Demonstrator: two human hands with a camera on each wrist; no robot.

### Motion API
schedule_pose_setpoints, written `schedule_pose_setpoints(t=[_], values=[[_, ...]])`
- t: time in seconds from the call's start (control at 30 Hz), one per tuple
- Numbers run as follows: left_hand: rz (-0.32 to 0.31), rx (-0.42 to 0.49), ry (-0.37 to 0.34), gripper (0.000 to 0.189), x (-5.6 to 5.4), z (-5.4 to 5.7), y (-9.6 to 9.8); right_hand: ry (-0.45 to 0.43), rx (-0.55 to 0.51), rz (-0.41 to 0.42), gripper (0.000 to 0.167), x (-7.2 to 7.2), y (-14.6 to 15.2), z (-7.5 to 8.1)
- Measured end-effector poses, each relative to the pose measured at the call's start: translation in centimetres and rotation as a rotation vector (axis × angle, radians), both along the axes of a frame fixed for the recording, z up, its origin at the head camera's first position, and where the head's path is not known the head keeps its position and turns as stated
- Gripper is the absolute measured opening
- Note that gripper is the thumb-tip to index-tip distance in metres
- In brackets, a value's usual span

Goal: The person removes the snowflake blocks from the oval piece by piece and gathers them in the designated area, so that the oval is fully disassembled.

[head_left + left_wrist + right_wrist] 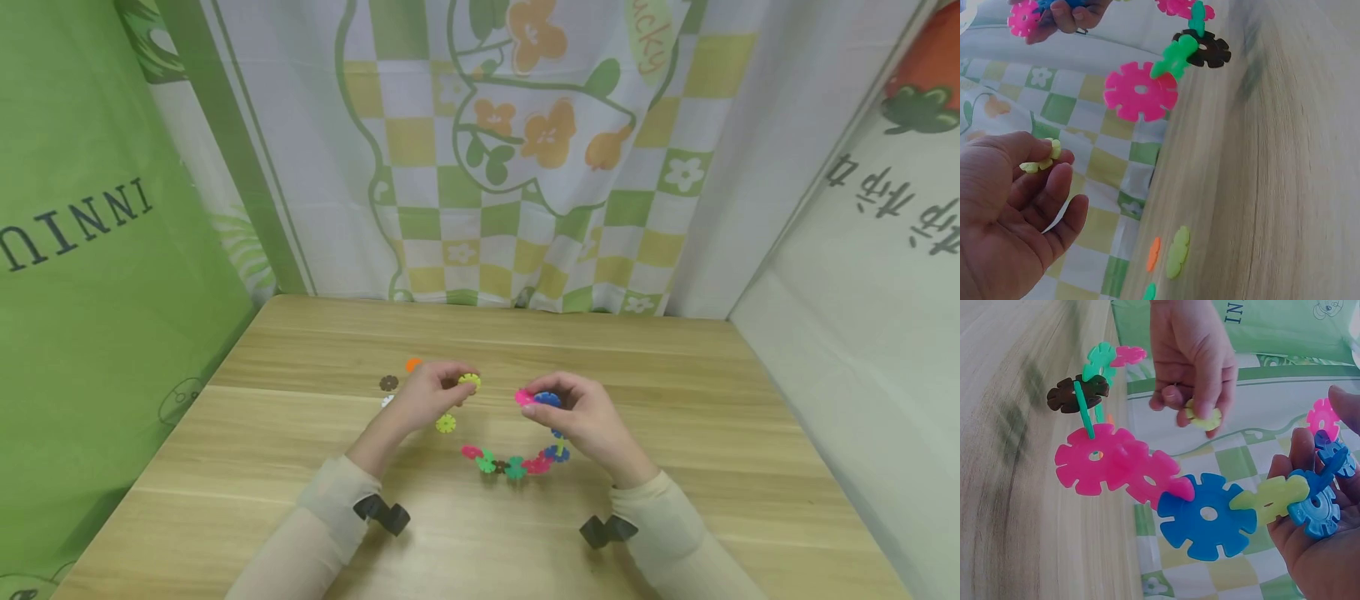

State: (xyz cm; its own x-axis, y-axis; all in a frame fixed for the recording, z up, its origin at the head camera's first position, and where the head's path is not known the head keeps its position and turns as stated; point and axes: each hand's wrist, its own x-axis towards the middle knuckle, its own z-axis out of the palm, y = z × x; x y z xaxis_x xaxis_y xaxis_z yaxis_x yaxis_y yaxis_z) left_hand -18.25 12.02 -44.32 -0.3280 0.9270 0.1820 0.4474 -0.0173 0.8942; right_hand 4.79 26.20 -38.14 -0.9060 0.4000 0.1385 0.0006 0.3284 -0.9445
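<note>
Between thumb and fingertips, my left hand point(429, 397) pinches a yellow notched snowflake disc point(470, 380). The right hand point(585, 414) holds one end of a chain of interlocked discs, gripping near a blue disc point(550, 400) with a pink disc point(523, 397) beyond it. From there the chain hangs in a curve through a yellow disc point(1269, 500), a larger blue disc point(1208, 515), pink discs point(1094, 459), green ones and a brown disc point(1079, 394). A pink disc point(1122, 103) forms its other end. The yellow disc in my left hand is apart from the chain.
Loose discs lie on the wooden table point(247, 433) around the left hand: orange point(413, 365), brown point(388, 382), white point(387, 402) and yellow point(446, 424). A patterned curtain point(517, 208) hangs behind the table's far edge, with cloth at both sides.
</note>
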Motion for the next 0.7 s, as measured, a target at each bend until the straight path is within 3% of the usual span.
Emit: schedule_pose_setpoints(t=[0.17, 0.37, 0.47, 0.7], values=[[0.042, -0.101, 0.010, 0.035, -0.8, -0.8, 0.4, 0.002, 0.004, -0.001, 0.023, 0.0, 0.0, 0.0], [0.092, -0.171, 0.161, 0.031, -2.3, -2.1, 0.7, 0.010, -0.013, 0.023, 0.021, 0.1, 0.0, -0.3], [0.096, -0.179, 0.207, 0.026, -2.9, -2.8, 0.8, 0.012, 0.000, 0.029, 0.020, 0.1, 0.0, -0.4], [0.071, -0.233, 0.243, 0.021, -3.5, -3.8, 1.0, 0.025, 0.008, 0.043, 0.020, 0.1, 0.0, -0.5]])
